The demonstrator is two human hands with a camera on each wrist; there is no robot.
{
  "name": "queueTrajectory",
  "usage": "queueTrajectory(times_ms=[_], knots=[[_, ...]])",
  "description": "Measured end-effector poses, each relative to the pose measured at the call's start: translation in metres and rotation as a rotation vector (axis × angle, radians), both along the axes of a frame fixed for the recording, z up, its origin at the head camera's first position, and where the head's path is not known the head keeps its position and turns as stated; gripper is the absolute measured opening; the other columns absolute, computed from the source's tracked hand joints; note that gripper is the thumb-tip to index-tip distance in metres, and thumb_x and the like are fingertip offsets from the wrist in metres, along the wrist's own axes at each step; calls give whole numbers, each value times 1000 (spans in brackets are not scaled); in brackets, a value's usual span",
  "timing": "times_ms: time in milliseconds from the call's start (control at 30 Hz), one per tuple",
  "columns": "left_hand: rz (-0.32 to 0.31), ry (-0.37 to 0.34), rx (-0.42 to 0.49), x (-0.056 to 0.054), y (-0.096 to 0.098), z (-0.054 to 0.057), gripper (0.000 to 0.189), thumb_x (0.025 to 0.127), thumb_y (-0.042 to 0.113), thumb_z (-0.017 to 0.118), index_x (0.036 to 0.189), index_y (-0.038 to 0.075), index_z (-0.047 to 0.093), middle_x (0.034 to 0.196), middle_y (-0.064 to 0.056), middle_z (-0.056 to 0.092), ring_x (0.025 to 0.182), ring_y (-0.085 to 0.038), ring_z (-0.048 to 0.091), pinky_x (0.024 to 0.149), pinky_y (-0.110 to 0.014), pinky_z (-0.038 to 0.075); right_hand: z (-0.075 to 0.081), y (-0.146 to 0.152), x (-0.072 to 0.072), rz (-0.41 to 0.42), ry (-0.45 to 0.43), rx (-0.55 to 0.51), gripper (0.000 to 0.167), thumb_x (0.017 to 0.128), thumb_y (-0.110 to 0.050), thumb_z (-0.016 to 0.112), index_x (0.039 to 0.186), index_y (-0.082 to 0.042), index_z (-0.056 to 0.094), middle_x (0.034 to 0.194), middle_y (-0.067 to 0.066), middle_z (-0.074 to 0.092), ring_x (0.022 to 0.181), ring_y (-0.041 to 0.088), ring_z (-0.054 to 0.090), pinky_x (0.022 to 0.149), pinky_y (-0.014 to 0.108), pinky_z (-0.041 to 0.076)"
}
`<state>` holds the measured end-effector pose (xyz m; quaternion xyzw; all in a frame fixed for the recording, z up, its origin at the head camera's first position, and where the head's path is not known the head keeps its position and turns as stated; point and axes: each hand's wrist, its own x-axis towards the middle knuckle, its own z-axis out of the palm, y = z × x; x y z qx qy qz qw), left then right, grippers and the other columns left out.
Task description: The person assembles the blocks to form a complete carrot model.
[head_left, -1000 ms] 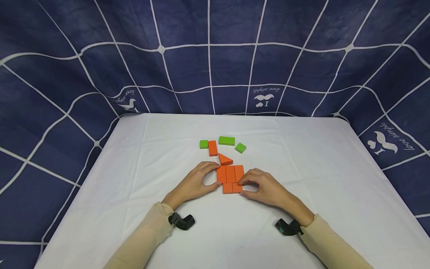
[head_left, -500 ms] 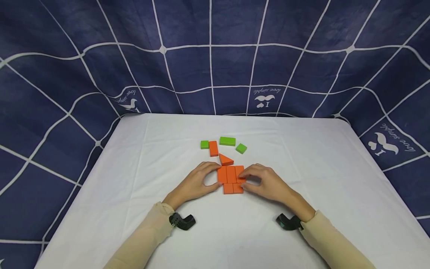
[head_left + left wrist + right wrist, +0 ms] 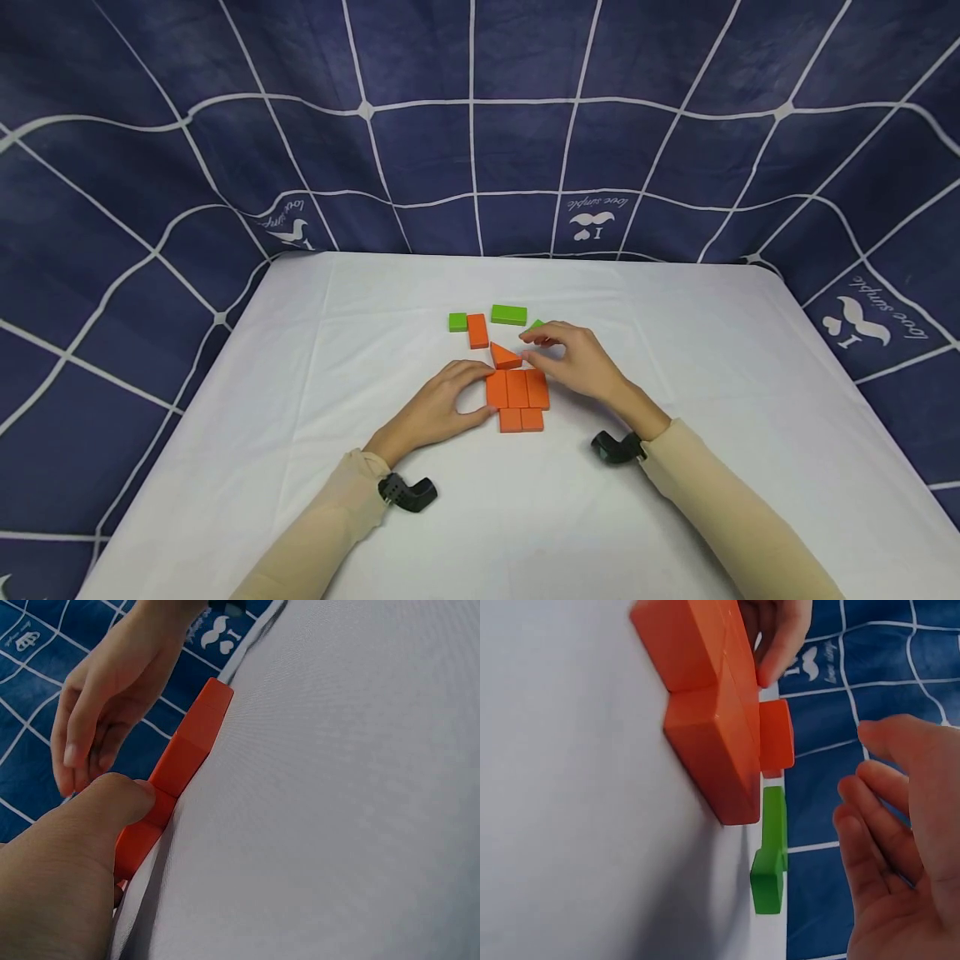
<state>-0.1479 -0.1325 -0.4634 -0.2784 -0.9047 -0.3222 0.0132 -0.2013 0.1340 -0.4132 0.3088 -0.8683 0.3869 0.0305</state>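
Three orange rectangular blocks [image 3: 517,389] lie side by side, with two smaller orange blocks [image 3: 521,420] against their near edge. My left hand [image 3: 438,408] holds the leftmost orange block [image 3: 497,390] between thumb and fingers; in the left wrist view its thumb [image 3: 124,799] presses on the orange side. My right hand [image 3: 573,358] hovers beside the orange triangular block [image 3: 504,357], fingers loosely bent and holding nothing. Its fingers partly hide a small green block [image 3: 536,325]. The right wrist view shows a gap between the hand [image 3: 907,825] and the blocks.
Behind the triangle lie an upright-oriented orange block [image 3: 477,331], a small green block [image 3: 457,322] beside it and a long green block [image 3: 509,315]. Everything rests on a white-covered table [image 3: 360,333]. A blue checked cloth [image 3: 420,150] hangs behind and at both sides.
My right hand has let go of the orange blocks' right side and moved away from me, toward the triangle and the small green block. The left hand has stayed put.
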Motion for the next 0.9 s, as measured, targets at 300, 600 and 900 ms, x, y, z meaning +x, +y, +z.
queueTrajectory(times_ms=[300, 600, 900], knots=[[6, 8, -2, -1, 0, -2, 58, 92, 39, 77, 141, 14, 61, 147, -1, 57, 137, -18, 51, 117, -41, 44, -2, -24, -34, -37, -67, 61, 33, 95, -22, 75, 123, -5, 73, 119, 9, 74, 105, 25, 68, 98, 41, 57], [12, 10, -8, 0, 0, -2, 58, 92, 40, 77, 141, 14, 61, 146, -1, 57, 137, -18, 52, 118, -39, 43, -6, -43, -61, 60, -95, 151, 38, 99, -13, 68, 137, -10, 67, 133, 8, 70, 116, 26, 65, 107, 43, 52], [-6, 24, 3, 0, 0, -2, 58, 92, 39, 77, 141, 14, 61, 147, -1, 57, 137, -18, 52, 117, -39, 43, -9, -48, -67, 166, -11, 269, 38, 102, -11, 62, 139, -10, 66, 137, 8, 68, 125, 28, 59, 111, 45, 47]])
